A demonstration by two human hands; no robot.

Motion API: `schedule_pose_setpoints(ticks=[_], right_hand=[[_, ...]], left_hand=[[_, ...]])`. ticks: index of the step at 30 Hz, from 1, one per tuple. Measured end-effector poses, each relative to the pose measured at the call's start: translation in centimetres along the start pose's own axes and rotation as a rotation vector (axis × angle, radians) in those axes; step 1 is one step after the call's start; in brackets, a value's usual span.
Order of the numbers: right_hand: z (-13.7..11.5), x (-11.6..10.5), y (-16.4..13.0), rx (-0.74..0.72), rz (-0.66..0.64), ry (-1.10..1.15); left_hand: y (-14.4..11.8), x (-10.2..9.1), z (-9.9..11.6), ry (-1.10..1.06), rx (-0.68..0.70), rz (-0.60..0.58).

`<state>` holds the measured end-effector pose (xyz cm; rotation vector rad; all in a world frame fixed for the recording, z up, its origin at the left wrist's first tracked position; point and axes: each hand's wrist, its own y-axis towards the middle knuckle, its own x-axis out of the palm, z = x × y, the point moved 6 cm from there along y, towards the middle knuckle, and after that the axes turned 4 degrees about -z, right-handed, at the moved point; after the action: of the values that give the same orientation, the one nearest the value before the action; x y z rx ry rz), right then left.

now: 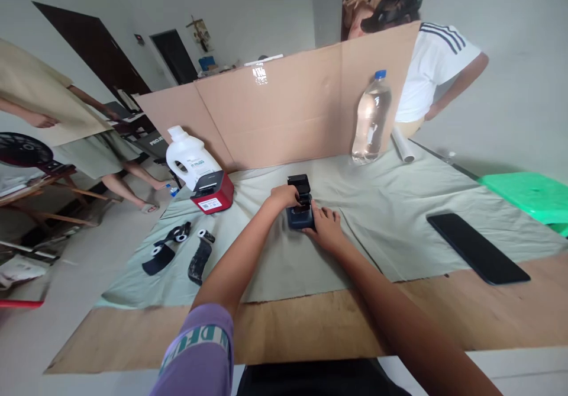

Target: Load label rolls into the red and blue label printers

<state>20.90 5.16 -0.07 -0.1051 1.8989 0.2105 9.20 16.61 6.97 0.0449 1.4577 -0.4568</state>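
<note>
A small dark-blue and black device (pixel 300 218), which looks like a portable label printer, stands on the cloth with its black lid (pixel 298 180) raised. My left hand (pixel 284 196) comes in from its left. Those fingers are bent into the opening under the lid, and what they pinch there is hidden. Against the device's right side lies my right hand (pixel 327 227), thumb at the front edge and index finger along the side, holding it steady. To the left are rolls of black strip (pixel 160 260) with white cores and another partly unrolled black strip (pixel 199 260).
A red-and-black printer (pixel 215 193) and a white jug (pixel 190 159) stand at the back left. A cardboard screen (pixel 275 112) rises behind, with a water bottle (pixel 371 121) before it. A black slab (pixel 477 248) lies right. Two people stand beyond the table.
</note>
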Motion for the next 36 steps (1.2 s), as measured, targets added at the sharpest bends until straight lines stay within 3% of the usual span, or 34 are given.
schedule_pose_setpoints(ticks=[5,8,12,15,21,25,29,32,36], right_hand=[[0.2,0.2,0.2,-0.008,0.036,-0.013],[0.0,0.1,0.1,-0.014,0.041,-0.014],[-0.1,0.1,0.1,-0.004,0.037,-0.006],[0.1,0.3,0.3,-0.014,0.034,0.012],[0.3,0.6,0.4,-0.039,0.061,0.022],[0.3,0.5,0.4,-0.056,0.071,0.034],[0.3,0.5,0.4,-0.056,0.066,0.034],[0.4,0.5,0.4,-0.052,0.061,0.034],[0.4,0.4,0.5,-0.059,0.08,0.032]], left_hand=[[-0.2,-1.0,1.1,0.039,0.003,0.019],[-1.6,-2.3,0.4,-0.008,0.046,0.14],[-4.7,-4.5,-2.9,-0.311,0.175,0.377],[-7.3,-5.2,-7.1,-0.473,0.164,0.426],[-11.4,-3.7,-14.4,-0.253,-0.046,0.329],[-12.0,-0.7,-16.5,-0.074,-0.19,0.282],[-11.9,1.7,-17.1,-0.106,-0.304,0.269],[-12.5,1.5,-17.5,-0.15,-0.33,0.277],[-15.6,-1.0,-19.7,-0.134,-0.375,0.457]])
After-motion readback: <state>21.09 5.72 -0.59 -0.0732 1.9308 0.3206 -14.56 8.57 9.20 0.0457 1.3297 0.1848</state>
